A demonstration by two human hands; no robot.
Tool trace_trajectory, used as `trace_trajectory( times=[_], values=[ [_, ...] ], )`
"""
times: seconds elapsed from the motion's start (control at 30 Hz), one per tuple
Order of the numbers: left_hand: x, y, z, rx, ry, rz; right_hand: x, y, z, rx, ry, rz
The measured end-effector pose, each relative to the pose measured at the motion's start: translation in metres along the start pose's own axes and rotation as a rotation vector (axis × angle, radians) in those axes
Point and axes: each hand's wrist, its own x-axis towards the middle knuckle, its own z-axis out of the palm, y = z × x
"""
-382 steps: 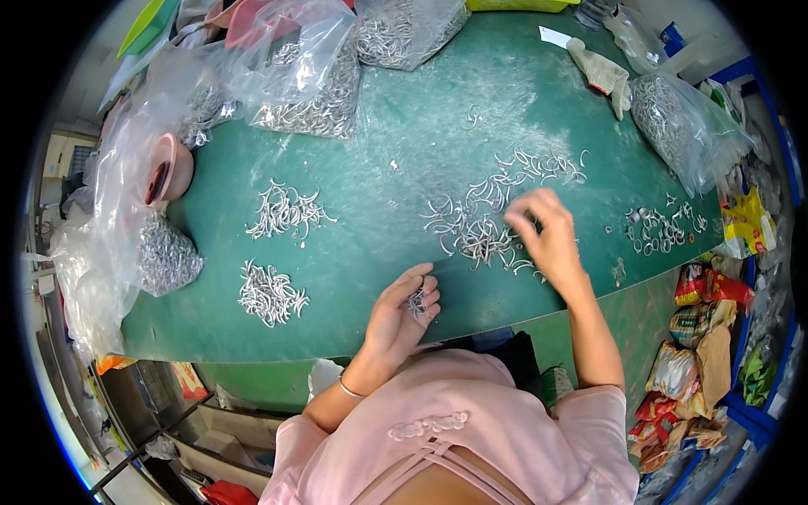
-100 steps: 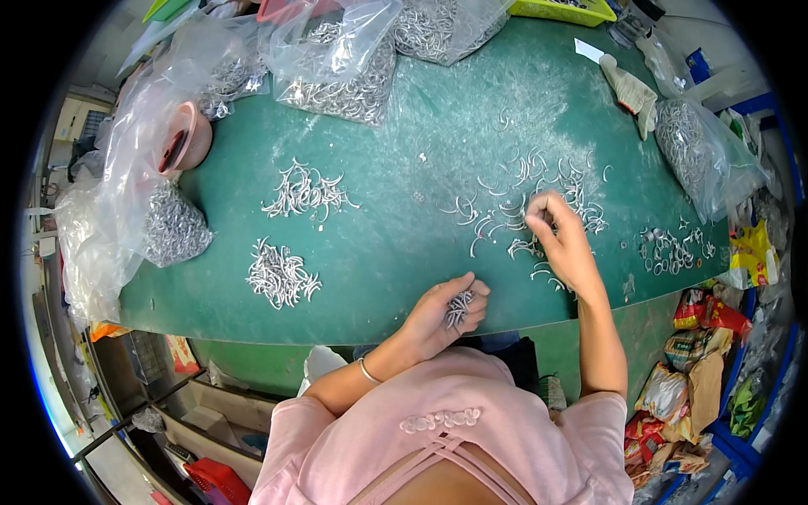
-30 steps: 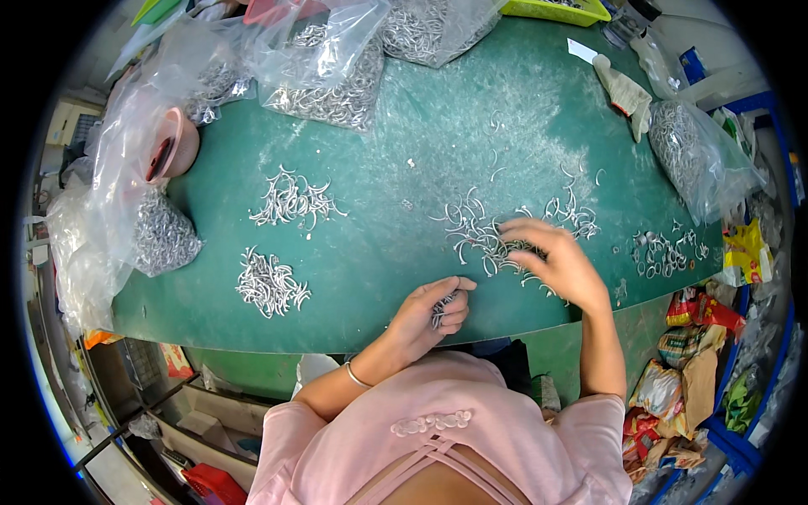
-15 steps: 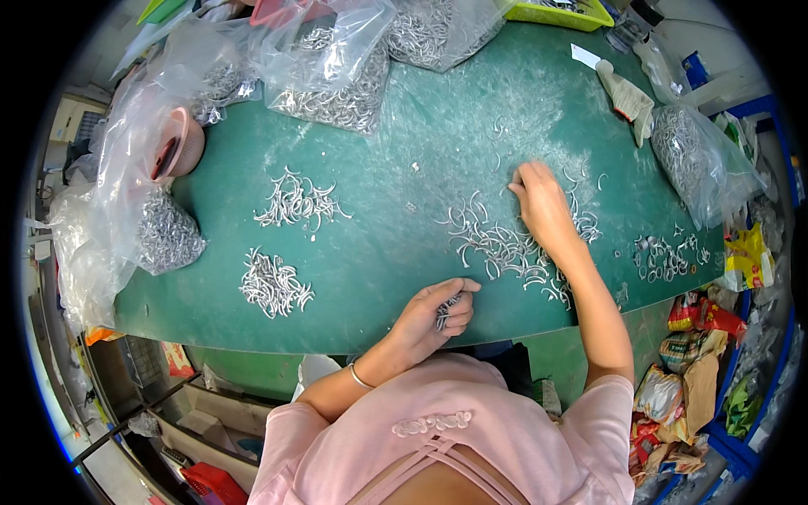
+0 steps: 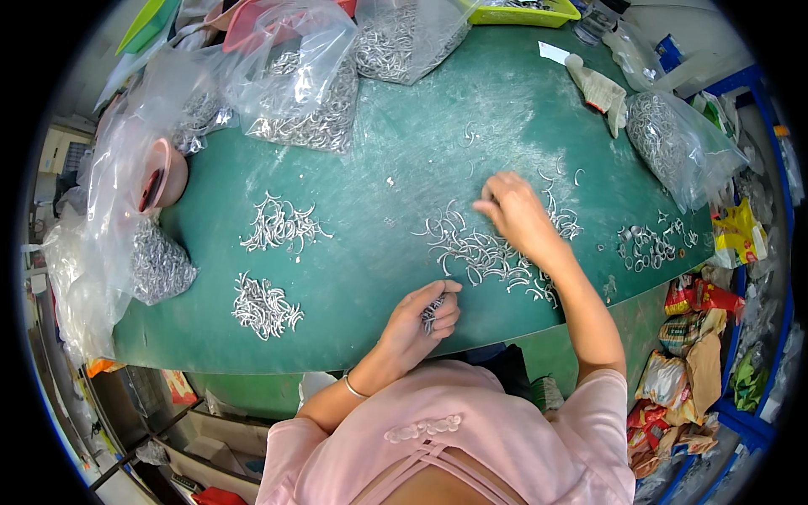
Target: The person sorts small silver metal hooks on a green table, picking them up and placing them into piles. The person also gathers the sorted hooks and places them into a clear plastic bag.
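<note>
Right hand (image 5: 515,215) slid leftward, grip pinching among loose metal hooks (image 5: 480,252).

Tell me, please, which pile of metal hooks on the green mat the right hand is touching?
The right hand touches the spread pile in front of the person; the two piles left lie untouched.

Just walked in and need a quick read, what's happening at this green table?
A person in a pink top is working through small curved silver metal hooks scattered on the green table. The right hand reaches into the loose spread, while the left hand grips a small bunch of hooks. Two heaps lie left.
</note>
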Motion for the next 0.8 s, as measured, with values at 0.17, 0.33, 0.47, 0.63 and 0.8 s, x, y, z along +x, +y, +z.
trace_trajectory(
  times=[0.17, 0.33, 0.47, 0.63, 0.8],
  values=[
    [0.007, 0.002, 0.042, 0.017, 0.397, 0.129, -0.040, -0.054, -0.004, 0.334, -0.209, -0.117],
    [0.011, -0.005, 0.007, -0.038, 0.142, 0.096, -0.028, 0.017, -0.031, 0.069, 0.350, 0.319],
    [0.012, -0.004, 0.008, -0.006, 0.021, 0.013, -0.038, 0.105, -0.040, -0.359, 0.418, 0.468],
    [0.012, -0.004, 0.013, 0.061, 0.013, -0.038, -0.047, 0.079, -0.037, -0.075, 0.092, 0.270],
    [0.011, -0.006, 0.014, 0.083, 0.039, -0.025, -0.080, 0.033, -0.062, -0.027, -0.017, 0.262]
  ],
)
